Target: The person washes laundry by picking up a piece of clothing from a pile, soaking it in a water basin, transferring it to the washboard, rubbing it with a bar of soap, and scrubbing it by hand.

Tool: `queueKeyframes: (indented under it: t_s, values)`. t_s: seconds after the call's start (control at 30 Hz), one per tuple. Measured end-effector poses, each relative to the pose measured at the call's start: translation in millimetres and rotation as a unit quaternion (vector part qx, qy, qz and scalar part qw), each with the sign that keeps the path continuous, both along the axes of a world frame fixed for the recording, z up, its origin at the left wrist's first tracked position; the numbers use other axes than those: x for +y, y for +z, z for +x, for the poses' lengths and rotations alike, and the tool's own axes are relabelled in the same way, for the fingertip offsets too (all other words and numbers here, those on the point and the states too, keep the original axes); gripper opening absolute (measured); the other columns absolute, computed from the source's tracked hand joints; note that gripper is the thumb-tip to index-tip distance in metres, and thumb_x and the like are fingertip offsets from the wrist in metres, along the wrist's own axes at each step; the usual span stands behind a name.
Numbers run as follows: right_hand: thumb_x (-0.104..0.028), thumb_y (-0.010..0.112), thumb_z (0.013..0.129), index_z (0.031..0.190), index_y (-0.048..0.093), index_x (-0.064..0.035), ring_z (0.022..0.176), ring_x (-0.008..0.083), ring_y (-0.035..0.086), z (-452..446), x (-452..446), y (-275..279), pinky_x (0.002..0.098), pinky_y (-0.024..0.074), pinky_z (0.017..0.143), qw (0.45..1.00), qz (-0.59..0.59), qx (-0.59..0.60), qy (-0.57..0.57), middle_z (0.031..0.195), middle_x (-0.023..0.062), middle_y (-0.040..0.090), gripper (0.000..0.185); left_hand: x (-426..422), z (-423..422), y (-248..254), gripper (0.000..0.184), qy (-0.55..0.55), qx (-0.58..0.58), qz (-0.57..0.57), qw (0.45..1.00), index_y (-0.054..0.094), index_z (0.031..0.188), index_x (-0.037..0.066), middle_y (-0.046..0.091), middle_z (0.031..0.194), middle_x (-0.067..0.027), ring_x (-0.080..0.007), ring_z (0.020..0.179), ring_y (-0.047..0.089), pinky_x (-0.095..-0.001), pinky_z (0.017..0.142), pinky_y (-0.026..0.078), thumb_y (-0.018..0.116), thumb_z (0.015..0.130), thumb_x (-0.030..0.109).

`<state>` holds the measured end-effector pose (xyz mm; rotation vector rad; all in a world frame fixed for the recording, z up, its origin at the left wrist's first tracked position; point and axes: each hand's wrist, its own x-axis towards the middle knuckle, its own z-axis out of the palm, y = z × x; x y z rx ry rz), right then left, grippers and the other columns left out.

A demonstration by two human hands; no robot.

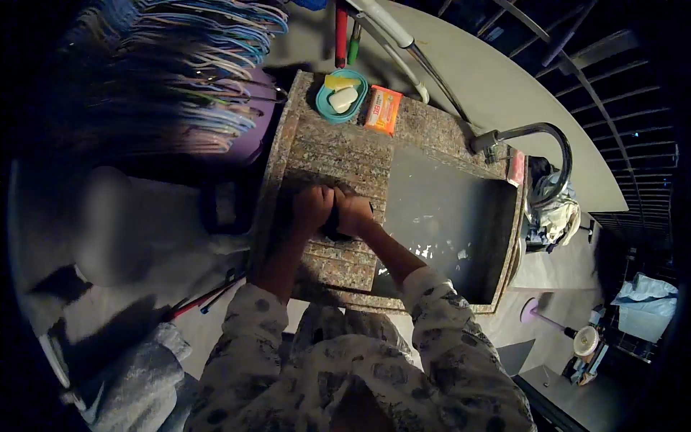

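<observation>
My left hand (314, 209) and my right hand (354, 213) are side by side on the ridged stone washboard (345, 270), both with fingers curled closed. Between and under them is a small dark cloth (333, 229), pressed against the ridges; its shape is mostly hidden. Just right of my hands lies the sink basin (504, 237), holding greyish water with bits of white foam. At the slab's far edge, a teal soap dish (322, 108) carries a white soap bar (343, 99) and a yellow piece (341, 82). Beside it is an orange soap packet (383, 110).
A curved metal faucet (565, 155) arches over the basin's far right corner, near a pink bar (516, 168). Many hangers (209, 43) hang at the upper left above a purple tub (252, 122). Crumpled clothes (558, 219) lie right of the sink; grey fabric (147, 378) is lower left.
</observation>
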<state>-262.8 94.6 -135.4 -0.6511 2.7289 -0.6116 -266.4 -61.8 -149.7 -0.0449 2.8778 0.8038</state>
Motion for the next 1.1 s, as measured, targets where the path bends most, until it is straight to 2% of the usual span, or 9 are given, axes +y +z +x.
queueKeyframes:
  t_s: [0.1, 0.13, 0.2, 0.4, 0.57, 0.73, 0.8, 0.9, 1.1]
  values:
    - [-0.012, 0.071, 0.076, 0.129, 0.055, -0.0026, 0.101, 0.0352, 0.068, -16.4, 19.8, -25.2, 0.0428, 0.0574, 0.086, 0.988, -0.056, -0.140, -0.030, 0.117, 0.0171, 0.068, 0.056, -7.5, -17.2, -6.2, 0.047, 0.046, -0.066, 0.025, 0.996, 0.073, 0.086, 0.003, 0.072, 0.088, -0.0196, -0.0347, 0.087, 0.070, -0.0457, 0.080, 0.054, 0.062, 0.094, 0.047]
    - [-0.009, 0.068, 0.079, 0.129, 0.056, -0.0021, 0.101, 0.0322, 0.068, -18.0, 33.0, -38.3, 0.0414, 0.0573, 0.086, 0.949, -0.240, -0.171, -0.115, 0.116, 0.0150, 0.069, 0.051, -18.8, -21.1, 14.1, 0.050, 0.059, -0.115, 0.108, 0.986, 0.074, 0.089, 0.002, 0.073, 0.090, -0.0189, -0.0322, 0.089, 0.070, -0.0440, 0.081, 0.054, 0.064, 0.094, 0.051]
    - [-0.002, 0.061, 0.085, 0.128, 0.058, -0.0010, 0.100, 0.0263, 0.068, -2.8, 66.3, -60.7, 0.0387, 0.0572, 0.087, 0.746, -0.567, -0.230, -0.262, 0.113, 0.0110, 0.070, 0.043, -35.5, -8.1, 61.7, 0.052, 0.058, -0.141, 0.165, 0.974, 0.074, 0.094, 0.002, 0.075, 0.093, -0.0171, -0.0278, 0.092, 0.071, -0.0405, 0.084, 0.053, 0.067, 0.092, 0.054]
    - [0.008, 0.045, 0.086, 0.129, 0.061, 0.0006, 0.105, 0.0214, 0.067, -14.1, 109.3, 1.7, 0.0379, 0.0550, 0.097, 0.619, -0.713, -0.146, -0.294, 0.117, 0.0079, 0.069, 0.046, -101.9, 71.9, 47.8, 0.045, 0.032, 0.016, 0.238, 0.971, 0.069, 0.119, 0.003, 0.072, 0.114, -0.0164, -0.0197, 0.106, 0.067, -0.0338, 0.095, 0.050, 0.080, 0.087, 0.034]
    - [0.011, 0.050, 0.085, 0.129, 0.061, 0.0017, 0.103, 0.0223, 0.069, -35.4, 130.0, 22.9, 0.0377, 0.0567, 0.093, 0.672, -0.649, -0.107, -0.341, 0.119, 0.0102, 0.069, 0.046, -122.2, 112.1, 99.7, 0.046, 0.202, -0.065, 0.361, 0.908, 0.065, 0.125, 0.000, 0.070, 0.117, -0.0127, -0.0239, 0.111, 0.066, -0.0344, 0.098, 0.050, 0.077, 0.090, 0.029]
    - [-0.007, 0.069, 0.086, 0.122, 0.066, -0.0007, 0.074, 0.0171, 0.066, -48.5, 143.2, 6.7, 0.0364, 0.0519, 0.056, 0.880, -0.413, 0.041, -0.230, 0.095, 0.0106, 0.072, 0.037, -121.7, 111.1, 108.3, 0.043, 0.278, -0.122, 0.578, 0.757, 0.064, 0.129, 0.004, 0.071, 0.115, -0.0105, -0.0249, 0.108, 0.068, -0.0373, 0.095, 0.054, 0.069, 0.096, 0.031]
    - [-0.016, 0.077, 0.080, 0.119, 0.067, -0.0030, 0.077, 0.0211, 0.067, -44.7, 152.6, 9.4, 0.0383, 0.0544, 0.065, 0.983, -0.154, 0.045, -0.085, 0.095, 0.0154, 0.071, 0.042, -114.0, 109.8, 114.6, 0.041, 0.289, -0.145, 0.668, 0.670, 0.063, 0.131, 0.006, 0.071, 0.115, -0.0099, -0.0248, 0.107, 0.069, -0.0387, 0.093, 0.055, 0.066, 0.099, 0.032]
    - [-0.021, 0.083, 0.075, 0.116, 0.069, -0.0061, 0.087, 0.0277, 0.068, -28.3, 145.3, 48.3, 0.0399, 0.0558, 0.081, 0.997, 0.065, 0.034, 0.021, 0.099, 0.0179, 0.071, 0.046, -93.5, 99.4, 127.5, 0.039, 0.319, -0.181, 0.635, 0.679, 0.063, 0.129, 0.008, 0.071, 0.115, -0.0089, -0.0241, 0.105, 0.070, -0.0404, 0.090, 0.057, 0.065, 0.100, 0.034]
    - [-0.016, 0.079, 0.080, 0.136, 0.054, -0.0088, 0.122, 0.0404, 0.059, 40.6, 38.5, 91.8, 0.0476, 0.0463, 0.106, 0.943, -0.326, 0.032, 0.056, 0.126, 0.0221, 0.063, 0.062, -43.8, 81.9, 128.7, 0.034, 0.259, -0.134, 0.692, 0.660, 0.065, 0.126, 0.011, 0.071, 0.114, -0.0059, -0.0211, 0.099, 0.069, -0.0392, 0.085, 0.058, 0.064, 0.100, 0.033]
